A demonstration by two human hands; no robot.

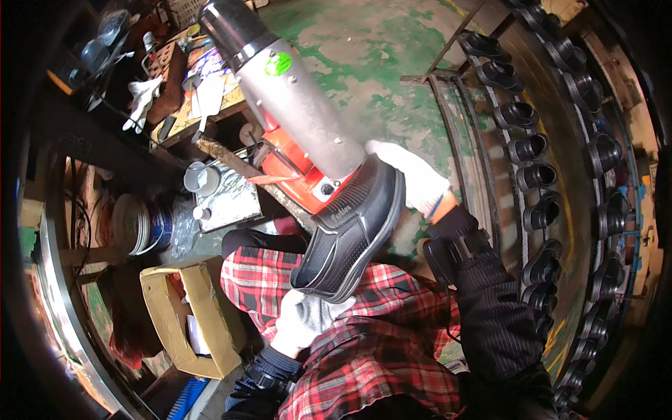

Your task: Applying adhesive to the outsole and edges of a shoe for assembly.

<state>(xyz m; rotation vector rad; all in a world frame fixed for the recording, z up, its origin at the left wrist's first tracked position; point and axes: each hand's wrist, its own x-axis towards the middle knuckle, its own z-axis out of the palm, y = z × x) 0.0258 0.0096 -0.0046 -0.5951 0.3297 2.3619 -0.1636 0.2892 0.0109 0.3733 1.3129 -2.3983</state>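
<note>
Work judged mid-step: one shoe (364, 234) is in hand, angled toe-up over the wearer's lap, its upper against or just under the machine's (301, 105) orange end; contact cannot be told. It is not yet released. Right of the shoe, rows of racked shoes (542, 210) stand; whether these are finished or waiting cannot be told. Left hand (306, 320), below the shoe, has its fingers curled in under the heel; right hand (413, 176), beyond its toe, wraps that end, fingers nearly straight, thumb hidden, forearm angled up from lower right.
</note>
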